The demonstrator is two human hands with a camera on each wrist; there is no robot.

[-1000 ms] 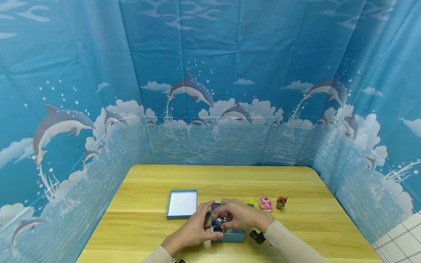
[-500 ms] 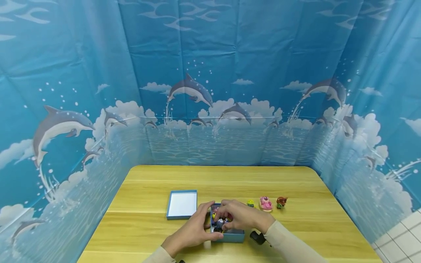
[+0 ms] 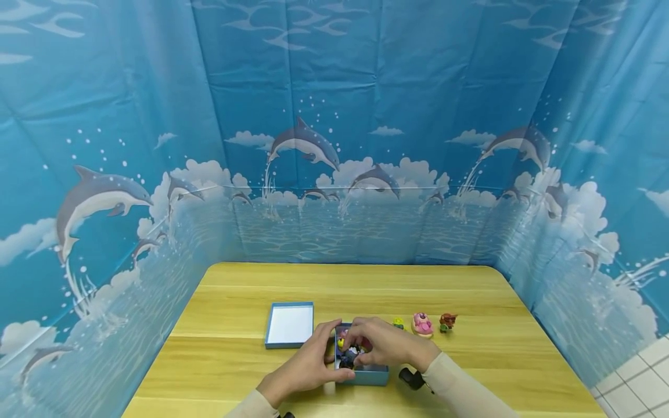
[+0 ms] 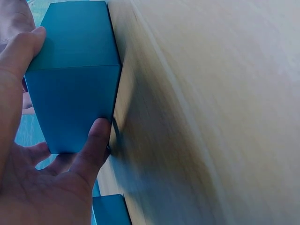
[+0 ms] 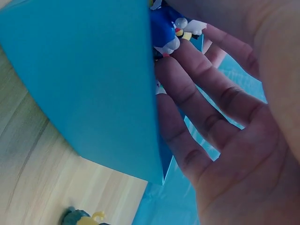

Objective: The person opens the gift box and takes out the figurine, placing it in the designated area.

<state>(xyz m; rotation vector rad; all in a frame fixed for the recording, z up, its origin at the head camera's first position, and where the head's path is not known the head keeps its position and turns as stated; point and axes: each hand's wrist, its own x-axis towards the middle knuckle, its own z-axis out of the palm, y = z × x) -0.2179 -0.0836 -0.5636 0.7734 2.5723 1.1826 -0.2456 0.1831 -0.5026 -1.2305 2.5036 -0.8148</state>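
Observation:
A blue open-topped box [image 3: 372,378] stands near the front of the table, with several small toy figures in it. My left hand [image 3: 305,366] holds its left end. In the left wrist view the thumb presses one wall of the box [image 4: 75,103] while the fingers [image 4: 96,140] lie against another. My right hand [image 3: 389,343] reaches into the box from the right. Its thumb and fingers pinch a dark blue and white toy figure [image 3: 351,354]; the right wrist view shows this figure [image 5: 163,28] by the box rim, partly hidden by the hand.
The shallow blue lid [image 3: 290,324], white inside, lies left of the box. Right of it stand a yellow-green figure [image 3: 398,323], a pink figure [image 3: 422,324] and a brown figure [image 3: 447,322]. A dolphin-print curtain [image 3: 334,232] encloses the wooden table [image 3: 225,325].
My right hand's fingers shift slightly in the box, and the dark blue figure shifts a little with them. My left hand keeps its place on the box.

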